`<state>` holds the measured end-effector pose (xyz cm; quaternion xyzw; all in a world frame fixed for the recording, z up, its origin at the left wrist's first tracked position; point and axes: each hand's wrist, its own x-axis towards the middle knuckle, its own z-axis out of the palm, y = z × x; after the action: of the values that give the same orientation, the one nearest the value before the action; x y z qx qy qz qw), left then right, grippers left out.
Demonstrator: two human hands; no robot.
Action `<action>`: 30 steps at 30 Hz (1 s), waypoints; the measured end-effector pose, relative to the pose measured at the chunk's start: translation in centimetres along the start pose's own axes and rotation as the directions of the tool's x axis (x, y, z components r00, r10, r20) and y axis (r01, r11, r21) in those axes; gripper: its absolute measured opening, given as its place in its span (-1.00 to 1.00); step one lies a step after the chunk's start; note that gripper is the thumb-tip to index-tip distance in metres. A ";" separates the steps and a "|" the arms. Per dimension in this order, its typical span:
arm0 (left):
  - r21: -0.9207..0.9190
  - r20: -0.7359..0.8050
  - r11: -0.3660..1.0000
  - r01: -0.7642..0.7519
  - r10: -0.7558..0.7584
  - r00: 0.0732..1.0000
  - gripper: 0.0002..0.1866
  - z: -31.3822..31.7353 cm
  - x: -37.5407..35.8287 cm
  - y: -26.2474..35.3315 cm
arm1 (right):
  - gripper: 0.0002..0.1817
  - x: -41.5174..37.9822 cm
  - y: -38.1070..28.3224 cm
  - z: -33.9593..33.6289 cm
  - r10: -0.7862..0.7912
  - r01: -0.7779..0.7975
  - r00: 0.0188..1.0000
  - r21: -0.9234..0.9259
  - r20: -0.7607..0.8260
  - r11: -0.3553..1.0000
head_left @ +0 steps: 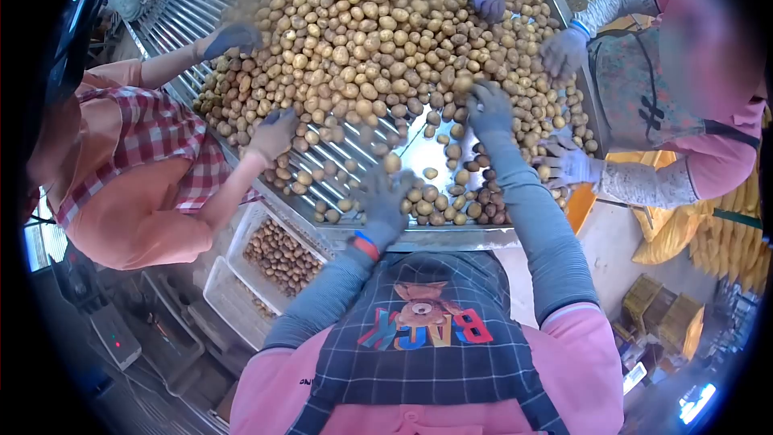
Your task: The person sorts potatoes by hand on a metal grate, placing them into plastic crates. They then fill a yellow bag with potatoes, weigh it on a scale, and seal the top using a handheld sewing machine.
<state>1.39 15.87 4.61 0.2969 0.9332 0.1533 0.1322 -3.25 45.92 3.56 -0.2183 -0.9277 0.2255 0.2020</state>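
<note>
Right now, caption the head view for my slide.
Gloved left hand and right hand sort potatoes on a roller table beside co-workers.

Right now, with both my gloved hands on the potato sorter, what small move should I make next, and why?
Probably close the left hand on the potato just above its fingertips. That hand hovers open over the rollers, while the right hand already rests at the edge of the potato pile.
</note>
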 end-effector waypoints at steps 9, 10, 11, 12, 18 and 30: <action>-0.756 0.006 0.655 -0.007 0.017 1.000 -0.43 1.2 -4.3 -0.6 | -0.66 4.5 -16.5 7.9 -0.116 0.224 0.668 -0.050 0.735 0.973; -0.791 -0.030 0.609 0.058 -0.133 0.991 -0.44 0.9 -4.8 -1.4 | -0.67 1.8 -16.8 7.5 -0.133 0.205 0.639 -0.001 0.758 0.979; -0.829 -0.054 0.548 0.113 -0.280 0.959 -0.46 0.5 -5.3 -2.2 | -0.68 -1.4 -15.3 8.4 -0.209 0.272 0.590 0.052 0.780 0.961; -0.880 0.017 0.427 0.206 -0.406 0.914 -0.49 0.2 -5.7 -3.3 | -0.68 -4.6 -14.4 7.9 -0.273 0.321 0.605 0.084 0.748 0.943; -0.904 -0.016 0.362 0.227 -0.559 0.829 -0.67 -6.3 0.6 -5.9 | -0.71 -11.6 -7.1 0.5 -0.313 0.232 0.702 0.211 0.640 0.950; -0.066 -0.200 0.919 0.388 -0.393 0.897 -0.43 -8.8 24.0 -6.5 | -0.66 -21.5 0.2 -9.1 -0.114 0.128 0.952 -0.030 0.283 0.991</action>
<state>-23.90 23.27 6.57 0.0842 0.9805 0.1656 0.0648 18.85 38.44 4.91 -0.1318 -0.9638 0.2189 0.0765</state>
